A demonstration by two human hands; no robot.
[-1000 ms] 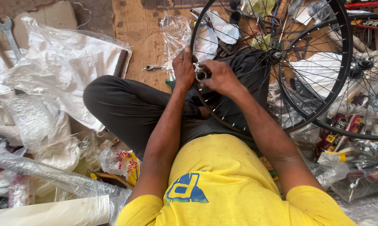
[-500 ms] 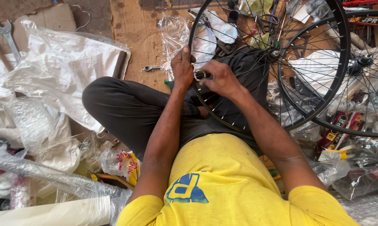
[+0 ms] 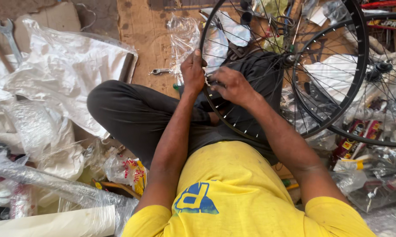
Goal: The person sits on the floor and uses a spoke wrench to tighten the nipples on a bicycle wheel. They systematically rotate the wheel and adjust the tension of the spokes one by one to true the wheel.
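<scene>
So we've got a black bicycle wheel (image 3: pixel 233 118) standing on edge across our lap, and it looks like the kind of thing that's light for its size but awkward: the rim should be stiff, while the thin spokes (image 3: pixel 250 52) will flex and could bend if you grab or lean on them. Best place to hold, we'd say, is the rim itself, never a single spoke. Our left hand (image 3: pixel 192 70) is wrapped closed on the rim at its left side, steadying it. Our right hand (image 3: pixel 233 85) sits just inside the rim, right beside the left one, fingers pinched together on something small and silvery where a spoke meets the rim; we can't tell exactly what it is, it's mostly hidden, maybe a nipple or small tool. Tiny and probably slippery, so a fingertip pinch makes sense. Counting: two wheels, since a second wheel (image 3: pixel 382 109) overlaps the first on its right. Two spanners too, a big wrench (image 3: pixel 9 37) far to the left of the wheel on the floor and a small spanner (image 3: pixel 160 71) just left of it on the cardboard (image 3: pixel 141 30). Lots of crumpled clear plastic wrap (image 3: pixel 62 70) off to the left, too many pieces to count.
</scene>
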